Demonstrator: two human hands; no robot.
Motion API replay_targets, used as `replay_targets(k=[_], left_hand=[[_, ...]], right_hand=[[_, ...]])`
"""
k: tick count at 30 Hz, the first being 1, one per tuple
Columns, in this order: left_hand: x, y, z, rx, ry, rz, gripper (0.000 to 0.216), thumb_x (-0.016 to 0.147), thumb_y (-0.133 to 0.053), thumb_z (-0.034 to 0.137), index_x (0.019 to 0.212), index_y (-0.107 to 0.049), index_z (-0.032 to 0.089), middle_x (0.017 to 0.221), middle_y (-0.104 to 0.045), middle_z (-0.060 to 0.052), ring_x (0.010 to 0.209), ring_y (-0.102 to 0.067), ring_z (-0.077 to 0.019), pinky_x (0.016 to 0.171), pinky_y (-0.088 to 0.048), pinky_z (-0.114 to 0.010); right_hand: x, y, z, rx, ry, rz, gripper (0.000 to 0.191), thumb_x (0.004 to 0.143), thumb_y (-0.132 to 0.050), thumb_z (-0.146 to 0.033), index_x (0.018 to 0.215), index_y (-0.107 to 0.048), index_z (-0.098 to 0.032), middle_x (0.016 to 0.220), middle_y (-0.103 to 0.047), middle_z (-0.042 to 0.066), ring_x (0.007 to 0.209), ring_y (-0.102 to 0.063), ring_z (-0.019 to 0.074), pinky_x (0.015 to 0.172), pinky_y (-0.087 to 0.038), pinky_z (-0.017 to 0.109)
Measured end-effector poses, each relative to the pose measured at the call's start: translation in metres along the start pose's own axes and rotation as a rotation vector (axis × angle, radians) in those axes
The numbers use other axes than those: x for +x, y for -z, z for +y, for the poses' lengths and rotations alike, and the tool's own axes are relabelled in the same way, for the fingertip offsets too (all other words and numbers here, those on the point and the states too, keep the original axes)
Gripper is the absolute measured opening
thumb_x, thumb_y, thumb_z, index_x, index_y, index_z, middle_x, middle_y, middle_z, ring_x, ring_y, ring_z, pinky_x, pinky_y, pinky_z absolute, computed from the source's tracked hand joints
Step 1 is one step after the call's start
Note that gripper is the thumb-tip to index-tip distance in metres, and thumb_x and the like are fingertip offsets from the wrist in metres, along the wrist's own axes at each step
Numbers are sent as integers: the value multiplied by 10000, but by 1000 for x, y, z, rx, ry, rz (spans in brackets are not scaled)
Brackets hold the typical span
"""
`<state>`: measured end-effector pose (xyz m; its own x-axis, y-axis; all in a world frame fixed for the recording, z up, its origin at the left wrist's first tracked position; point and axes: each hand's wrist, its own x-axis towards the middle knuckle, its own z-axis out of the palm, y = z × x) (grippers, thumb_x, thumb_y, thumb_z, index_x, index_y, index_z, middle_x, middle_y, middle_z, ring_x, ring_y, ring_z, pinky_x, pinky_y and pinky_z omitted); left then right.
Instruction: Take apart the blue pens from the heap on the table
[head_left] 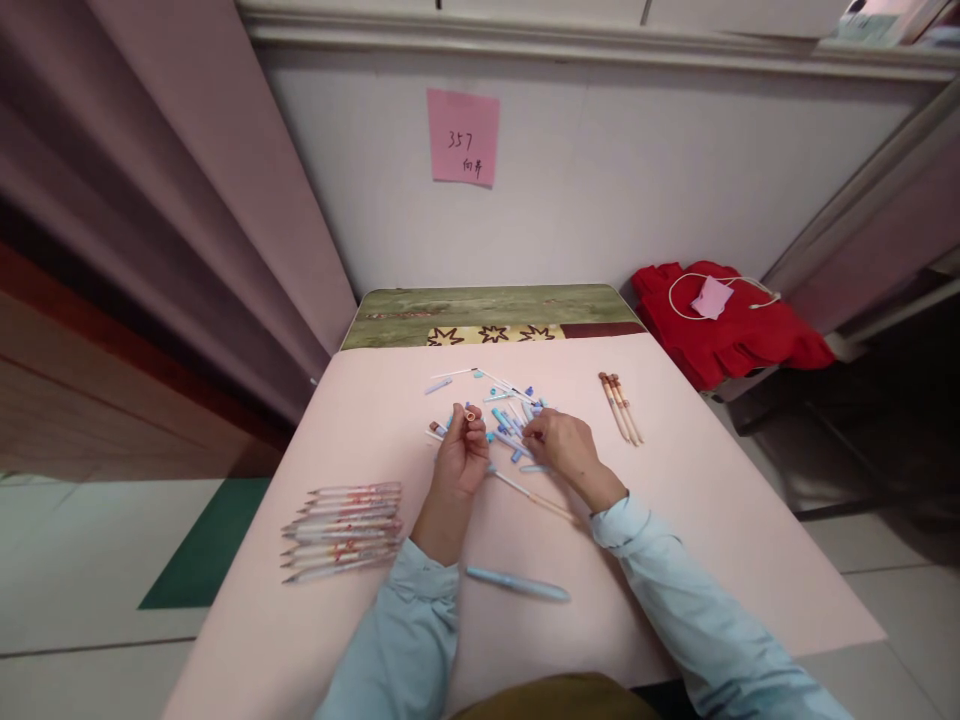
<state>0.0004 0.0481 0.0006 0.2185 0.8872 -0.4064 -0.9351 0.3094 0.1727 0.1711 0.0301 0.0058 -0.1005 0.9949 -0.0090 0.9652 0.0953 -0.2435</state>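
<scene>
My left hand (463, 452) is raised over the table with its fingers closed on a pen part (470, 416); a round, orange-rimmed open end points up from it, and the rest is hidden in the fingers. To the right, my right hand (566, 445) is bent down at the edge of a loose pile of blue, purple and white pen parts (501, 418). Its fingertips pinch together among them, and whatever they hold is hidden. A thin refill (525, 492) lies between my wrists. Closer to me rests a blue pen (517, 583).
Several patterned pens (345, 525) lie in a row at the left. A few beige pens with brown tops (621, 408) lie at the right. Behind the pale table cover (375, 400) shows a green board (495, 305). Red cloth (720, 320) with a white cable sits beyond the right edge.
</scene>
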Motion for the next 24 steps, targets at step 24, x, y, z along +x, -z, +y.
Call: replay_targets(k=[24], left_hand=[[-2,6,-18,153,-95,-36,204,966,-515,210,800,-595,122,682,-612,10,518,-570,-24,515,-483,-88]], right_hand=[[-26,19,-43,909,141,581,109,867,-651,-255,880,-750,-213,769,-677,16,680,-574,139,658,-465,258]])
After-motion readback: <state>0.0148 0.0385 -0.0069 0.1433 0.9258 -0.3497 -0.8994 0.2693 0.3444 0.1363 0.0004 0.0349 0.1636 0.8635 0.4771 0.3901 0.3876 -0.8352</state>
